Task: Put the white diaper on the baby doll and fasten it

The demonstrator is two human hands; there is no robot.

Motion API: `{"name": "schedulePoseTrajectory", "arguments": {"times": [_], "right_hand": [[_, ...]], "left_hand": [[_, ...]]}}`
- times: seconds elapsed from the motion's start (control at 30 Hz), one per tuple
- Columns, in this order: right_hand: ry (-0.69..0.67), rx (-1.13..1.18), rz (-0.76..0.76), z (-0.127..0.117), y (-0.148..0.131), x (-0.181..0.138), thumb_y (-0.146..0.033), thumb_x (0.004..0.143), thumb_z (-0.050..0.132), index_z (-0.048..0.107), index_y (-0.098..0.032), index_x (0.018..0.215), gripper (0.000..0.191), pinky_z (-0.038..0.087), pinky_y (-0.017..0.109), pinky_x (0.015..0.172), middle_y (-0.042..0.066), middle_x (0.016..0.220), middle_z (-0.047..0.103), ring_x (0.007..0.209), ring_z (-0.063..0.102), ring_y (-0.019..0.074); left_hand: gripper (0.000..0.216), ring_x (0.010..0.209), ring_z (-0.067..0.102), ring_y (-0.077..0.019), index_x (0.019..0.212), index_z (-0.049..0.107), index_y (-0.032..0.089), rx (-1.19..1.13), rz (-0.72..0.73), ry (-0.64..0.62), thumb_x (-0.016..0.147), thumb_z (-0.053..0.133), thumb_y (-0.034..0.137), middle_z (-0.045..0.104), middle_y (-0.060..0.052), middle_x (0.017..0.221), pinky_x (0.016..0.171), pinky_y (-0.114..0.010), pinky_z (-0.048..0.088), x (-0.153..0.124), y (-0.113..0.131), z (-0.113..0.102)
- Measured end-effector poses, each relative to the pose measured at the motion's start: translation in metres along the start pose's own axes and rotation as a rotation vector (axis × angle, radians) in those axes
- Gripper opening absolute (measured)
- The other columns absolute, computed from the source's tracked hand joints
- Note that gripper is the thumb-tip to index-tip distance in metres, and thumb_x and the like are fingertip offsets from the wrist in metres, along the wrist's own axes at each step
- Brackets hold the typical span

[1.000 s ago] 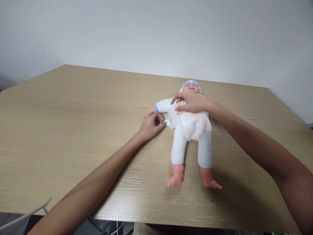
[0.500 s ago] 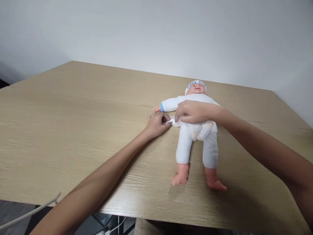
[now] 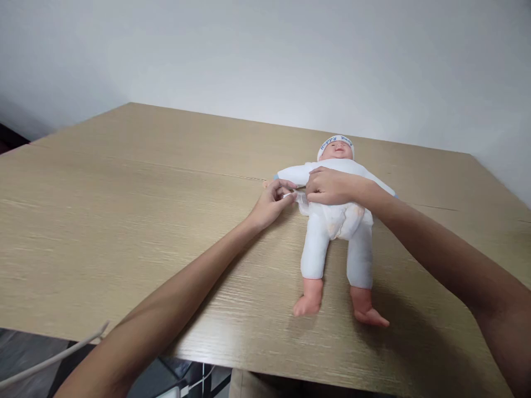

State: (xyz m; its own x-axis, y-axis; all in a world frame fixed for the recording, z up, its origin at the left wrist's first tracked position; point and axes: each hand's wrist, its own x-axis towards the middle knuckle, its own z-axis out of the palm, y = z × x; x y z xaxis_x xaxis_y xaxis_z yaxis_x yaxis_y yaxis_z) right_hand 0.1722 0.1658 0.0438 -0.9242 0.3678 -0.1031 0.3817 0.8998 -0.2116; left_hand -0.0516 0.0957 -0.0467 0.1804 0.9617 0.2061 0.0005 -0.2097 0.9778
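Observation:
A baby doll (image 3: pixel 315 251) in white clothes and a lettered white headband lies on its back, with its feet toward me. Around its hips is a white diaper (image 3: pixel 343 221) with a faint print. My left hand (image 3: pixel 274 204) is beside the doll's waist, thumb and fingers pinching the end of the diaper's side tab (image 3: pixel 303 203). Across the doll's belly lies my right hand (image 3: pixel 332 186), its fingers curled down on the diaper's upper edge near that tab. The right fingertips are partly hidden. The doll's hand on that side shows only in part behind my left hand.
The doll lies on a wooden table (image 3: pixel 145 221) with a thin seam across it. A pale wall (image 3: pixel 265 66) stands behind. At the lower left, a white cable (image 3: pixel 53 359) rises by the table's front edge.
My left hand has moved slightly up and to the right, lifting the tab's end toward the doll's waist. My right hand stays on the belly. The view has shifted a little.

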Motion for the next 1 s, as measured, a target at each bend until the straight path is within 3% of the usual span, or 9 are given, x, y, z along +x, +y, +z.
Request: {"name": "schedulePoseTrajectory", "arguments": {"times": [0.1,0.2,0.3,0.4,0.57,0.67,0.8,1.0], "right_hand": [[-0.031,-0.094,-0.024,-0.001,0.0,0.002,-0.028,0.105,0.047,0.051,-0.023,0.057,0.048,0.04,0.045,0.093,0.005,0.067,0.066,0.073,0.047,0.0216],[0.042,-0.083,-0.048,0.001,0.001,-0.001,-0.024,0.103,0.046,0.059,-0.023,0.062,0.043,0.041,0.047,0.099,0.006,0.072,0.07,0.079,0.052,0.024],[0.228,-0.001,-0.023,-0.001,-0.002,-0.015,-0.022,0.105,0.047,0.077,-0.023,0.084,0.036,0.041,0.048,0.108,0.007,0.093,0.08,0.098,0.063,0.0272],[0.457,0.129,0.086,-0.006,-0.011,-0.036,-0.029,0.11,0.049,0.082,-0.023,0.109,0.034,0.043,0.044,0.106,0.008,0.115,0.082,0.111,0.067,0.0276],[0.724,0.315,0.301,0.001,-0.022,-0.056,-0.033,0.108,0.056,0.079,-0.022,0.111,0.026,0.044,0.037,0.083,0.005,0.103,0.078,0.086,0.062,0.0212],[0.708,0.405,0.317,0.011,-0.017,-0.054,-0.037,0.105,0.061,0.076,-0.021,0.103,0.022,0.039,0.035,0.074,0.002,0.09,0.072,0.076,0.055,0.0186],[0.688,0.497,0.314,0.016,-0.004,-0.052,-0.049,0.106,0.063,0.075,-0.021,0.106,0.031,0.037,0.034,0.073,-0.002,0.082,0.066,0.074,0.052,0.0172],[0.587,0.468,0.268,0.007,-0.003,-0.061,-0.042,0.094,0.074,0.068,-0.022,0.091,0.021,0.035,0.033,0.072,-0.002,0.086,0.065,0.077,0.052,0.0165]], "left_hand": [[0.037,0.077,0.062,-0.0168,0.11,0.067,0.022,-0.129,0.044,0.005,0.09,0.089,0.045,0.061,0.003,0.076,0.081,-0.033,0.049,0.005,0.003,0.007],[0.031,0.076,0.061,-0.0154,0.111,0.07,0.021,-0.166,0.053,0.008,0.093,0.089,0.039,0.06,0.004,0.076,0.079,-0.031,0.047,0.009,0.012,0.014],[0.023,0.071,0.055,-0.0133,0.108,0.07,0.021,-0.189,0.059,0.03,0.094,0.085,0.031,0.056,0.005,0.073,0.074,-0.029,0.046,0.013,0.022,0.02],[0.016,0.071,0.054,-0.0126,0.107,0.069,0.021,-0.195,0.036,0.054,0.096,0.079,0.025,0.054,0.006,0.073,0.074,-0.028,0.046,0.018,0.03,0.026],[0.008,0.071,0.055,-0.0122,0.107,0.069,0.021,-0.119,0.016,0.116,0.1,0.07,0.019,0.051,0.006,0.073,0.075,-0.027,0.047,0.023,0.041,0.04],[0.008,0.072,0.057,-0.0127,0.107,0.068,0.021,-0.064,0.028,0.121,0.099,0.07,0.018,0.053,0.006,0.073,0.076,-0.027,0.049,0.025,0.045,0.052],[0.008,0.07,0.057,-0.0131,0.106,0.068,0.02,-0.069,0.043,0.111,0.098,0.069,0.02,0.054,0.005,0.073,0.072,-0.026,0.049,0.029,0.045,0.067],[0.012,0.07,0.055,-0.0141,0.106,0.067,0.022,-0.051,0.04,0.115,0.097,0.073,0.026,0.055,0.004,0.075,0.066,-0.025,0.045,0.031,0.04,0.074]]}}
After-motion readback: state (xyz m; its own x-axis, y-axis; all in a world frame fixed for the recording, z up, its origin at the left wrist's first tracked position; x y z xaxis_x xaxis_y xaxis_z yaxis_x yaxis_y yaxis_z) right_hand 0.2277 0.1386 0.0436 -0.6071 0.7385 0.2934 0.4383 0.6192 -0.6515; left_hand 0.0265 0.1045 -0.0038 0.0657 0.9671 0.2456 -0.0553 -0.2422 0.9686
